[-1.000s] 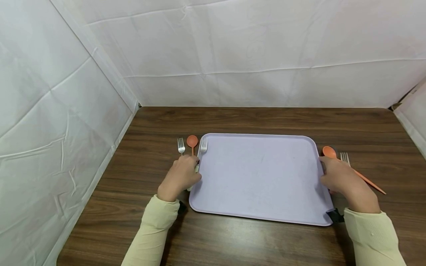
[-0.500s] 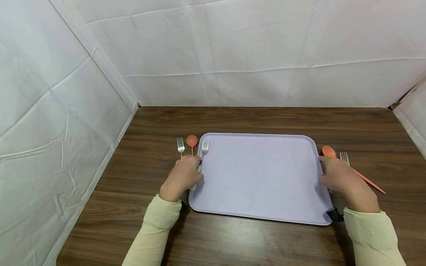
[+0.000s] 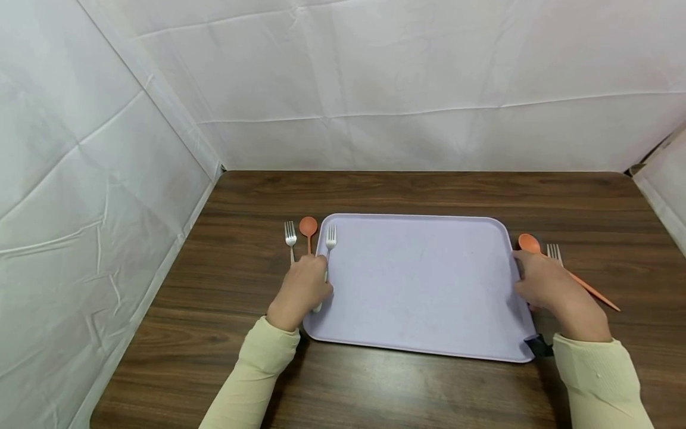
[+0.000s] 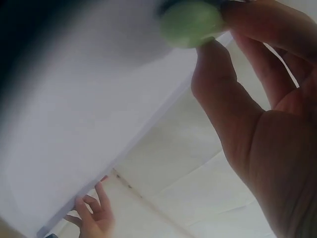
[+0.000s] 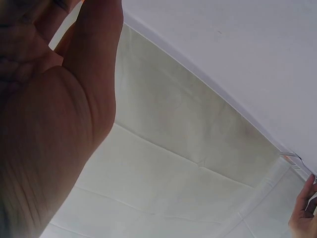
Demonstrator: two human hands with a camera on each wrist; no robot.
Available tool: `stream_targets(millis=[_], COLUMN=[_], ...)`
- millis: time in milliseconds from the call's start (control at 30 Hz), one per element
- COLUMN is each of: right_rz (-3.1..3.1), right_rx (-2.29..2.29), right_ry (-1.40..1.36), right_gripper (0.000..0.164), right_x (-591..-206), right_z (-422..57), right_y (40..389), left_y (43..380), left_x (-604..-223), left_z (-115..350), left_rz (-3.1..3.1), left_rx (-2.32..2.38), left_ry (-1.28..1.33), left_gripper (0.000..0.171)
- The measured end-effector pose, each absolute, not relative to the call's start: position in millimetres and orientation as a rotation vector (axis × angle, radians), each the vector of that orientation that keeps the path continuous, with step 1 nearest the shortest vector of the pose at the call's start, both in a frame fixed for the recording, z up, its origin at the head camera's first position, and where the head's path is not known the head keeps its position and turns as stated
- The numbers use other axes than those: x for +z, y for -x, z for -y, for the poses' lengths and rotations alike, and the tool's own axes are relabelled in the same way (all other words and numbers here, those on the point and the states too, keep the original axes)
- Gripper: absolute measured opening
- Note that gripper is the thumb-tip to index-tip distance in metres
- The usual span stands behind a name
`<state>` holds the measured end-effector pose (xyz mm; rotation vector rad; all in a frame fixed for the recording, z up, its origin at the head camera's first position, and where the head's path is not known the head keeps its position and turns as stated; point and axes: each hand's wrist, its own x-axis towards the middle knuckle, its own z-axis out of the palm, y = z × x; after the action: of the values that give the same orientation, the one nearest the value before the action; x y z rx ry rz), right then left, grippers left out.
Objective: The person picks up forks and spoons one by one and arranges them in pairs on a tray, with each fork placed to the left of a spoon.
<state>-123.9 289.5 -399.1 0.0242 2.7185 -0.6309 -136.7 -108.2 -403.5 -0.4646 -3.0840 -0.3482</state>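
Observation:
My left hand (image 3: 302,285) pinches a fork (image 3: 331,236) by its pale green handle (image 4: 190,24) between thumb and fingers. The fork's tines point away over the left rim of a lilac tray (image 3: 418,286). On the tray's far side, my right hand (image 3: 549,289) grips the right rim with curled fingers; its fingertips are mostly hidden in the right wrist view. Just left of the tray lie another fork (image 3: 290,233) and an orange spoon (image 3: 308,226), their lower handles covered by my left hand.
By my right hand an orange spoon (image 3: 529,243) and a fork (image 3: 555,252) lie on the brown wooden table (image 3: 429,193), with an orange handle (image 3: 595,292) slanting out to the right. White sheets (image 3: 396,89) hang behind and at the sides.
My left hand has shifted slightly right and towards me with the fork, so the fork now lies further over the tray's left rim. The right hand and tray have not visibly moved.

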Motion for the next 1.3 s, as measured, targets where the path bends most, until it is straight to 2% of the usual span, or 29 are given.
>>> stream_targets(millis=[500, 667, 867, 1167, 1300], right_rz=[-2.706, -2.699, -2.695, -2.7, -2.712], right_rx=[-0.644, -0.645, -0.644, -0.648, -0.643], right_ry=[-0.029, -0.029, -0.038, -0.036, -0.02], right_gripper=[0.064, 0.065, 0.065, 0.065, 0.064], right_x=[-397, -397, -398, -398, -398], right_z=[-289, -289, -290, -291, -291], right_y=[121, 122, 122, 122, 121], left_y=[131, 131, 133, 133, 134], left_x=[-402, -400, -400, -402, -402], left_z=[110, 114, 117, 122, 125], left_rz=[3.021, 2.976, 2.953, 2.902, 2.877], left_rx=[-0.42, -0.484, -0.479, -0.555, -0.567], left_ry=[0.426, 0.381, 0.353, 0.342, 0.342], left_gripper=[0.014, 0.005, 0.026, 0.028, 0.023])
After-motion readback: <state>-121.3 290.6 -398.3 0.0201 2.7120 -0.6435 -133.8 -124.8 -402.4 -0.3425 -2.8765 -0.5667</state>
